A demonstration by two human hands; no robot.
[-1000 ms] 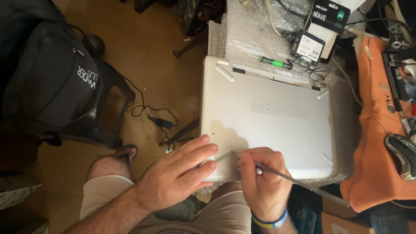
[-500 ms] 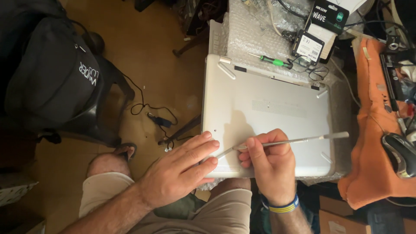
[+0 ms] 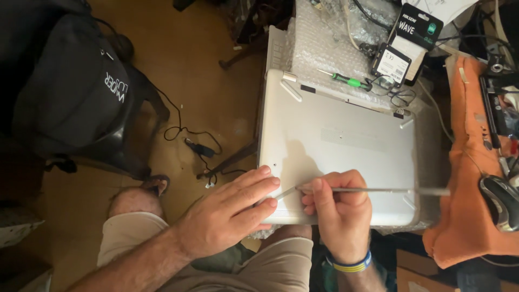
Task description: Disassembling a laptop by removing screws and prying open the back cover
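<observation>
The silver laptop (image 3: pixel 346 146) is lying upside down on bubble wrap (image 3: pixel 319 43) on the table, its near edge at the person's lap. The left hand (image 3: pixel 227 216) is pressing flat on the near-left corner, fingers spread and gripping nothing. The right hand (image 3: pixel 338 208) is pinching a thin metal pry tool (image 3: pixel 378 190), the tip sitting at the casing just beside the left fingertips. Beyond the laptop, a green screwdriver (image 3: pixel 346 80) and a boxed drive (image 3: pixel 392 64) are resting; an orange cloth (image 3: pixel 470 178) and a mouse (image 3: pixel 500 200) are crowding the right.

Head cam, 1 view: looks steeply down, close over laptop (image 3: pixel 338 151) on lap.
</observation>
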